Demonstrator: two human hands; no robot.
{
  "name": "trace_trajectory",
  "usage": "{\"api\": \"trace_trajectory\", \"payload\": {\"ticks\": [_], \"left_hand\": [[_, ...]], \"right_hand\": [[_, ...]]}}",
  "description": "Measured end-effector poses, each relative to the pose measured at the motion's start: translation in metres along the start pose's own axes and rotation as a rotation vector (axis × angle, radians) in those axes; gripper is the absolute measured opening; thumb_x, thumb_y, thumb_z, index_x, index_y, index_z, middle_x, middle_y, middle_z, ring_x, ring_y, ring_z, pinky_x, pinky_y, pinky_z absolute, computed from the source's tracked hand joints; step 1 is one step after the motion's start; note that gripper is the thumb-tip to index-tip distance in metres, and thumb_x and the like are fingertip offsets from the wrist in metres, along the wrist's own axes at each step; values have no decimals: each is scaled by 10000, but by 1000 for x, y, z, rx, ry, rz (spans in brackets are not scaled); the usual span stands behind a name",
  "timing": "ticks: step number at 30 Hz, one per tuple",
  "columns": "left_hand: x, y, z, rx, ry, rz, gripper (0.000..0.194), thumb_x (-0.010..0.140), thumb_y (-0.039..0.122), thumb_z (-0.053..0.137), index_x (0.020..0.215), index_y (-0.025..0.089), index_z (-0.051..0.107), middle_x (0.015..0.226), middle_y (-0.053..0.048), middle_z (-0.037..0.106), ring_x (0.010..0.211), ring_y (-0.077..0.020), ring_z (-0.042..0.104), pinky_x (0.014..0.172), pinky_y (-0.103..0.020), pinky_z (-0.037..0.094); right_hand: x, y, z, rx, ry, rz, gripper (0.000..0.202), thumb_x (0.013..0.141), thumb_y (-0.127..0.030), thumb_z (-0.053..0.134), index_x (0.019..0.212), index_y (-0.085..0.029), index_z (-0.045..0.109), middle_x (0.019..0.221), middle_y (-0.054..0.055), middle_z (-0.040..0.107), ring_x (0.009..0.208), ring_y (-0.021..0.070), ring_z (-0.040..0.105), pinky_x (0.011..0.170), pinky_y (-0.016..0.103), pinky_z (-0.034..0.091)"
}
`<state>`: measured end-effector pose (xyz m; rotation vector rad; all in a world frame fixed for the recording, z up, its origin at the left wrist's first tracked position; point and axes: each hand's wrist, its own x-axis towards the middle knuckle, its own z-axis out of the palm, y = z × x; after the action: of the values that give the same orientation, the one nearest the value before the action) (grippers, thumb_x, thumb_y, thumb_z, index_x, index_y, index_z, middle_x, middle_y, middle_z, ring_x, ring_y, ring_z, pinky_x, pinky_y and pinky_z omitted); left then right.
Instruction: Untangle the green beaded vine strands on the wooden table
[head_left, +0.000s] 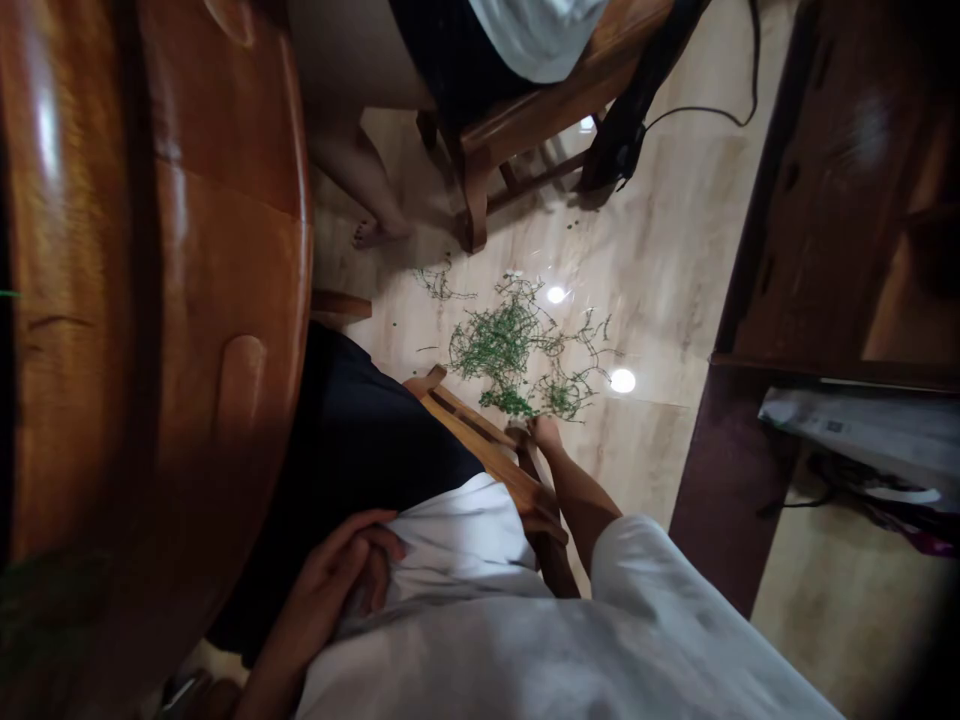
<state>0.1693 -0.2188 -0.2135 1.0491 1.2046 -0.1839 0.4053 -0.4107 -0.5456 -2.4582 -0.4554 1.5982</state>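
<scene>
A tangled heap of thin green leafy stems [495,340] lies on the floor, with looser strands spread around it. My right hand [545,433] reaches down beside the chair to the near edge of the heap. Its fingers look closed at a denser leafy tuft [510,400], though their tips are mostly hidden. Against my white shirt [465,530], over my lap, rests my left hand [349,565]. The fingers there are loosely bent and apart, with nothing visible in them.
A round wooden table [225,200] rises on the left. I sit on a wooden chair [487,440]. Another person's bare foot [382,230] is near a wooden stool [476,190]. A black cable [705,108] crosses the floor. Dark wooden furniture [825,200] and a bag [862,430] stand at right.
</scene>
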Motion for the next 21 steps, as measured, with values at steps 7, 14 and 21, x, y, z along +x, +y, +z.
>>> {"api": "trace_trajectory", "payload": {"ticks": [7, 14, 21], "left_hand": [[3, -8, -5, -72, -68, 32, 484, 913, 591, 660, 1165, 179, 630, 884, -74, 701, 469, -111, 564, 402, -205, 405], [7, -18, -4, -110, -134, 220, 521, 928, 617, 626, 1173, 158, 606, 910, -86, 692, 472, -92, 547, 417, -200, 404], [3, -27, -9, -146, -179, 402, 574, 912, 657, 611, 1174, 145, 616, 913, -71, 655, 582, -110, 572, 466, -202, 430]], "right_hand": [[-27, -22, -40, 30, 231, -74, 288, 1031, -408, 601, 1090, -138, 682, 1089, 76, 700, 985, 205, 686, 903, 404, 577], [-57, -74, -146, -22, 240, -337, 366, 1045, -458, 561, 933, -122, 657, 845, 7, 657, 753, 150, 655, 719, 305, 566], [-133, -156, -220, -221, 98, -552, 523, 985, -507, 614, 603, -174, 482, 503, -85, 374, 449, 76, 368, 492, 225, 350]]}}
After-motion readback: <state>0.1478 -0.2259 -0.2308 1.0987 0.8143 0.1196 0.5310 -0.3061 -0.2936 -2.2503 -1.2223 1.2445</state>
